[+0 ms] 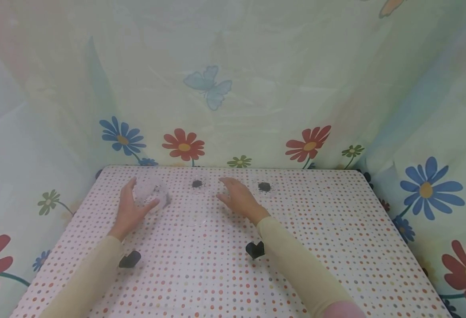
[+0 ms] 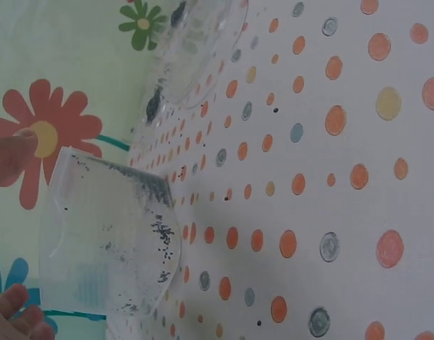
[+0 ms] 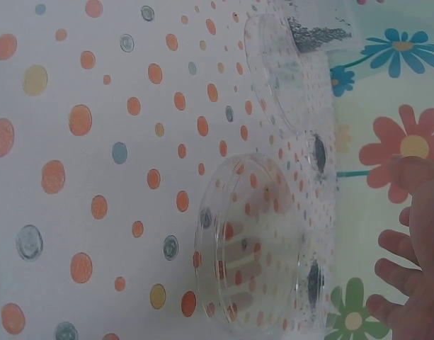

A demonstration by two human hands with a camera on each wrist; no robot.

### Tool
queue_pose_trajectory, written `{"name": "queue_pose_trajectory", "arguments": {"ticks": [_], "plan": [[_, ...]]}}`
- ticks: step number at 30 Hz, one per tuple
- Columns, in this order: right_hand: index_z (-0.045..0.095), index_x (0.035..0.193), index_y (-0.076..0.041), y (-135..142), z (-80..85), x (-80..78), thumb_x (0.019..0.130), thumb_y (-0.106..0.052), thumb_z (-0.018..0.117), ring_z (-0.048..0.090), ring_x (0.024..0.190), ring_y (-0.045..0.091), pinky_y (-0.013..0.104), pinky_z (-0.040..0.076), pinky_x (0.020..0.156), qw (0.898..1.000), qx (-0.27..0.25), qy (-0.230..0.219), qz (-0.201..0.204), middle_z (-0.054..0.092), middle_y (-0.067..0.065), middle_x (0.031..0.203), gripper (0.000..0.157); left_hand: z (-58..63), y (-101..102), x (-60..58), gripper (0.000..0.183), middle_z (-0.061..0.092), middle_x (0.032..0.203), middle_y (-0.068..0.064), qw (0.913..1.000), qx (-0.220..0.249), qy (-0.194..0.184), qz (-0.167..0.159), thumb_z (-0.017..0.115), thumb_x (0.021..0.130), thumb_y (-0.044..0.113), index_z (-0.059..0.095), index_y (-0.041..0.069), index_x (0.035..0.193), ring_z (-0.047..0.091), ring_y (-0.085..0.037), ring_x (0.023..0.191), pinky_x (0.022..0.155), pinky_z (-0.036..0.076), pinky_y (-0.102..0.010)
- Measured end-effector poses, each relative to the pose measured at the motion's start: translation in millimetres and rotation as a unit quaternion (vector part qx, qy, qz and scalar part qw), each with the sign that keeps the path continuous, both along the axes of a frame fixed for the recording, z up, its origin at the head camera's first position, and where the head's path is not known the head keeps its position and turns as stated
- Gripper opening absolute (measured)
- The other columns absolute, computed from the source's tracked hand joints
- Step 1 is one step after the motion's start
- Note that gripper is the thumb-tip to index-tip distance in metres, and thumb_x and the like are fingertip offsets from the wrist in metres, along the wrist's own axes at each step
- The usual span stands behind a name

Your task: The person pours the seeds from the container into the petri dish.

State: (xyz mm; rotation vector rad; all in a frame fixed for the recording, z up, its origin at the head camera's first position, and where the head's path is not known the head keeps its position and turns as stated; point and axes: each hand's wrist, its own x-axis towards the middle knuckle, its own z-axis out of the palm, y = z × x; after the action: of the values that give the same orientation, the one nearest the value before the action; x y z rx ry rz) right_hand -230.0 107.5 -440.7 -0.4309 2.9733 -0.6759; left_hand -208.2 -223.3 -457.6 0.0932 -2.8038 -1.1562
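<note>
A clear plastic cup (image 1: 152, 187) with black granules clinging to its inner wall stands at the back left of the table. My left hand (image 1: 131, 211) spreads thumb and fingers around it; in the left wrist view there is a gap between the fingertips and the cup (image 2: 107, 241). My right hand (image 1: 242, 201) hovers with its fingers loosely extended, holding nothing. It is between two small dark piles of granules, one in a clear dish (image 1: 197, 183) and the other in a second dish (image 1: 264, 187). Below the right hand lies a clear round lid or dish (image 3: 248, 244).
Another clear round lid or dish (image 1: 197, 219) lies in front of the left pile. Two black angular pieces, one by the left forearm (image 1: 130, 259) and one by the right (image 1: 255, 250), appear on the dotted table. A flowered curtain (image 1: 241, 110) encloses the back and sides.
</note>
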Motion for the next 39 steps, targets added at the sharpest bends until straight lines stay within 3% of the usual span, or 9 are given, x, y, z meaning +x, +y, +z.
{"name": "queue_pose_trajectory", "arguments": {"ticks": [6,16,27,39], "plan": [[0.035,0.149,-0.014,0,0.3,-0.6,0.098,-0.040,0.052,0.035,0.144,0.027,0.045,0.029,0.119,1.000,-0.004,0.001,0.004,0.037,0.009,0.155,0.059,8.5,2,-1.4,0.104,0.008,0.162,-0.017,0.9998,-0.002,0.010,-0.016,0.072,0.083,0.047,0.004,0.017,0.156,0.014,-0.043,0.147,0.114,0.020,-0.066],[0.037,0.148,-0.014,0,-0.9,-1.3,0.098,-0.040,0.053,0.036,0.143,0.026,0.044,0.030,0.119,1.000,-0.009,0.004,0.001,0.038,0.008,0.154,0.059,15.0,9,-2.1,0.105,0.011,0.164,-0.008,0.9989,0.014,-0.004,-0.044,0.071,0.080,0.054,0.005,0.025,0.156,0.014,-0.039,0.149,0.112,0.021,-0.069],[0.039,0.146,-0.012,0,-3.7,-2.0,0.098,-0.038,0.053,0.038,0.142,0.027,0.044,0.031,0.118,1.000,-0.020,0.017,0.006,0.041,0.009,0.152,0.057,21.7,22,0.1,0.095,0.020,0.162,-0.006,0.9973,0.011,-0.017,-0.070,0.071,0.084,0.043,0.009,0.034,0.155,0.022,-0.036,0.147,0.111,0.025,-0.069],[0.039,0.147,-0.015,0,-4.2,-3.0,0.098,-0.040,0.053,0.037,0.142,0.026,0.044,0.031,0.118,1.000,-0.014,0.011,0.000,0.040,0.008,0.153,0.057,21.3,27,0.7,0.083,0.037,0.154,-0.009,0.9928,0.000,0.002,-0.120,0.073,0.084,0.038,0.026,0.026,0.153,0.039,-0.036,0.138,0.106,0.041,-0.058]]}}
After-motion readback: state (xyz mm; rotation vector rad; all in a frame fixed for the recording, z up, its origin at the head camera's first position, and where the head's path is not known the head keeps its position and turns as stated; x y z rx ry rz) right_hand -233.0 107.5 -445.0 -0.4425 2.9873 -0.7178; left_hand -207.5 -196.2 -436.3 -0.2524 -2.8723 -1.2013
